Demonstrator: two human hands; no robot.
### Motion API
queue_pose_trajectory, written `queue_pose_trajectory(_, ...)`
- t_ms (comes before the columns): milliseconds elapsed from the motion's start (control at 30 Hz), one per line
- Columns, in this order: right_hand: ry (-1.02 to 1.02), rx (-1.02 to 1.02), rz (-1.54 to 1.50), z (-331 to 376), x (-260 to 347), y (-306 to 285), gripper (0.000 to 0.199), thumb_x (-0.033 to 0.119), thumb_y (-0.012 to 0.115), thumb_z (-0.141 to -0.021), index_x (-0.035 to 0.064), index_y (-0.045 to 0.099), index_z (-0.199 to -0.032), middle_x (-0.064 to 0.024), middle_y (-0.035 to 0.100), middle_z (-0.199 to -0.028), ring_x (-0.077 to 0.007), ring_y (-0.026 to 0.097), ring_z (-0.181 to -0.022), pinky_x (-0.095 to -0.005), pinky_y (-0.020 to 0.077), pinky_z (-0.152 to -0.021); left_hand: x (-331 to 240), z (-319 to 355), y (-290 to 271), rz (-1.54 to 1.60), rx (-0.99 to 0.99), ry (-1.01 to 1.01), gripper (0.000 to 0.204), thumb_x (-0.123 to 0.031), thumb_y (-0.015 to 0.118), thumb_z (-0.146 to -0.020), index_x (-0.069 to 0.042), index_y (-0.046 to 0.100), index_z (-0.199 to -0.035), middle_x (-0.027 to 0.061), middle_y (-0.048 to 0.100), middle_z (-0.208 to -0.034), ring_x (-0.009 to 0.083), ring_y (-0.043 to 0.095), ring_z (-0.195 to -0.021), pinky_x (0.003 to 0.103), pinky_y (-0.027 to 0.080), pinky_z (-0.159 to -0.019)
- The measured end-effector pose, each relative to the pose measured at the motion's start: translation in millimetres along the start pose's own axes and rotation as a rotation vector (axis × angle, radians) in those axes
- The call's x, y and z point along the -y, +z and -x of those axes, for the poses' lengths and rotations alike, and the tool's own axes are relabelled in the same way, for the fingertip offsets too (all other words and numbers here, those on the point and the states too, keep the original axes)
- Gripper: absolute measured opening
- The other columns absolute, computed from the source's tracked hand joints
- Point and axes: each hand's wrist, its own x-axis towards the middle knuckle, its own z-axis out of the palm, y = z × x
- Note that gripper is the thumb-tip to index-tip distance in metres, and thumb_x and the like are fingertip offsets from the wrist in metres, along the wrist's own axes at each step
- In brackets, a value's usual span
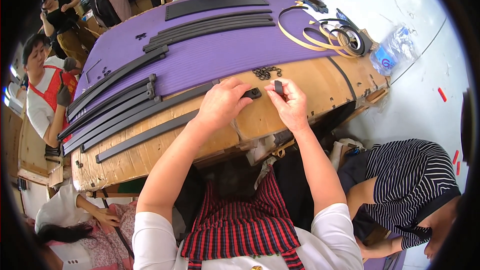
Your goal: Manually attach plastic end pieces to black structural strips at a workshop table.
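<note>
One apron point(242, 230); left grip point(221, 103): one bar point(150, 134).

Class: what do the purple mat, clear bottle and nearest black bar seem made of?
Purple mat: probably foam; matt, finely ribbed. Clear bottle: likely plastic; glossy, see-through and crumpled. Black bar: perhaps coated metal or plastic; smooth, dull black hides which.

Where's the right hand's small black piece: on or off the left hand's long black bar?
Off: tan tabletop shows between the small black piece and the long black bar.

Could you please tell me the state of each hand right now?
Left hand: closed, holding the nearest dark bar.
Right hand: closed, pinching a small black piece.
</note>
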Motion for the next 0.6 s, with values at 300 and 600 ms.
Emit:
queue_pose_trajectory(300, -0.038, 0.036, 0.068, 4, 4, 3, 0.021, -0.007, 0.055, -0.081, 0.0014, 0.055, -0.100, -0.0043, 0.063, -0.090, -0.0076, 0.057, -0.079, -0.0216, 0.0467, -0.069, 1, 6, 7, -0.128, -0.037, 0.091, 0.026, -0.019, 0.063, -0.078, -0.007, 0.061, -0.100, 0.0065, 0.058, -0.096, 0.0241, 0.055, -0.092, 0.036, 0.045, -0.079)
queue_pose_trajectory(600, -0.127, 0.106, 0.177, 2, 9, 5, 0.023, -0.010, 0.055, -0.077, 0.0011, 0.057, -0.097, -0.0069, 0.061, -0.089, -0.0127, 0.059, -0.078, -0.0242, 0.0475, -0.067, 1, 7, 8, -0.183, -0.076, 0.155, 0.025, -0.017, 0.063, -0.076, -0.007, 0.061, -0.099, 0.0044, 0.056, -0.091, 0.0219, 0.054, -0.088, 0.034, 0.046, -0.077)
